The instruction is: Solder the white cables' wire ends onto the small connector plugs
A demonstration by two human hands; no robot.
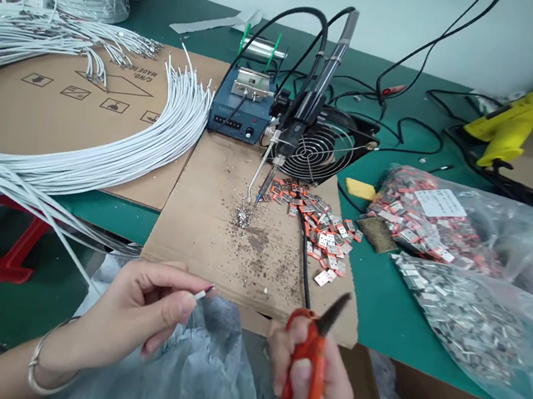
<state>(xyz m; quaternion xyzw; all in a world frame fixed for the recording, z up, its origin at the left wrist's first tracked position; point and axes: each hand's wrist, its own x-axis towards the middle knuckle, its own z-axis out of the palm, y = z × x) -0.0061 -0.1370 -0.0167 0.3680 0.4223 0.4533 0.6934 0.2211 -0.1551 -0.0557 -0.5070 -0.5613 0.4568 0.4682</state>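
Observation:
My left hand (143, 308) pinches the end of a thin white wire (201, 294) between thumb and forefinger, its tip pointing right. A bracelet circles that wrist. My right hand (317, 390) is closed round small orange-handled snips (309, 361), whose dark blades point up and right, a short way from the wire tip. Both hands hover over a grey plastic bag (207, 379) at the bench's near edge. Ahead, a soldering iron (300, 117) hangs in a stand over a cardboard sheet (213, 218) scattered with solder bits.
A big bundle of white wires (102, 153) curves over cardboard at left. Small orange-and-metal parts (326, 233) lie in a heap near a fan (319, 150) and a blue soldering station (237, 114). Plastic bags of parts (464, 258) lie right, a yellow glue gun (516, 124) behind.

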